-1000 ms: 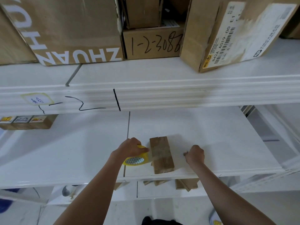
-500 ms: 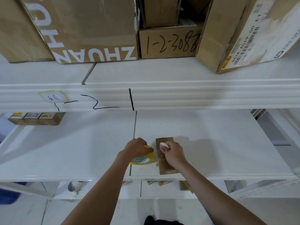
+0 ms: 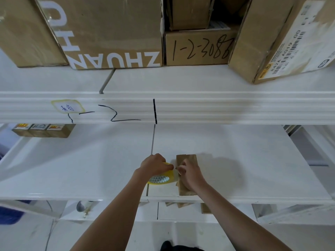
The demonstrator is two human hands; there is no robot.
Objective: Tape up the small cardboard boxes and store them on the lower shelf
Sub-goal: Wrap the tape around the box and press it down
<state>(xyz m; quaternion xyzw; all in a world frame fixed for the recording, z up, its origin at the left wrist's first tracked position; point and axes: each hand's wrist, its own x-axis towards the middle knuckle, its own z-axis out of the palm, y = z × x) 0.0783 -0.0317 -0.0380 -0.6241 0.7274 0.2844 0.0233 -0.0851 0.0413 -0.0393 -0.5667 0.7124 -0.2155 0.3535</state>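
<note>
A white middle shelf (image 3: 90, 171) carries a small cardboard box (image 3: 186, 160) near its front edge, with a yellow tape roll (image 3: 159, 179) just beside it on the left, and three small labelled boxes (image 3: 43, 129) in a row at the far left back. The upper shelf (image 3: 181, 78) bears a large "ZHUAN" carton (image 3: 108, 33), a box marked "1-2-3088" (image 3: 199, 48) and a tilted labelled carton (image 3: 281, 38).

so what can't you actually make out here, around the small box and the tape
- Head view: whether tape already lies on the small box; the right hand covers most of its top.
- Tape end: too small, lost between the right hand's fingertips and the yellow tape roll gripped by the left hand.
- Boxes below the shelf edge: mostly hidden by it.
</note>
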